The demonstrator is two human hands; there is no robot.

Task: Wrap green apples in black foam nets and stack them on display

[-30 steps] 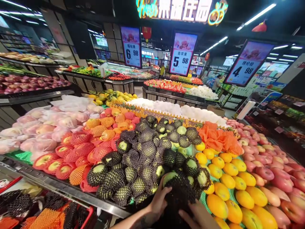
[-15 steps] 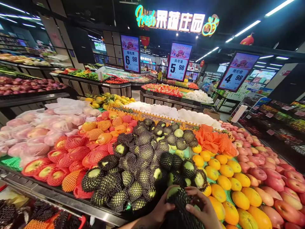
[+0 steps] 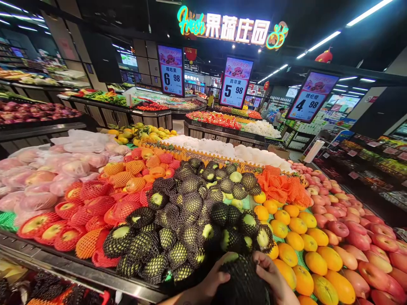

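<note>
At the bottom middle of the head view, a green apple in a black foam net [image 3: 241,275] is between my two hands. My left hand [image 3: 212,280] grips its left side, thumb and fingers closed on the net. From the right, my right hand [image 3: 272,275] pinches the net's upper edge with bent fingers. Dark mesh covers nearly all of the fruit, and its lower part runs out of the frame. Just beyond lies a pile of netted green apples [image 3: 178,254], some with bare green tops showing.
Left of the pile are apples in red and orange nets [image 3: 95,203] and bagged pink fruit [image 3: 38,182]. To the right lie oranges [image 3: 299,243], loose orange nets [image 3: 280,186] and red apples [image 3: 378,254]. A metal rail [image 3: 79,271] edges the stand. Price screens [image 3: 237,82] hang above.
The black net now covers the green top of the apple that showed between my hands. My right hand has shifted slightly at the net's edge. The view has turned a little right.
</note>
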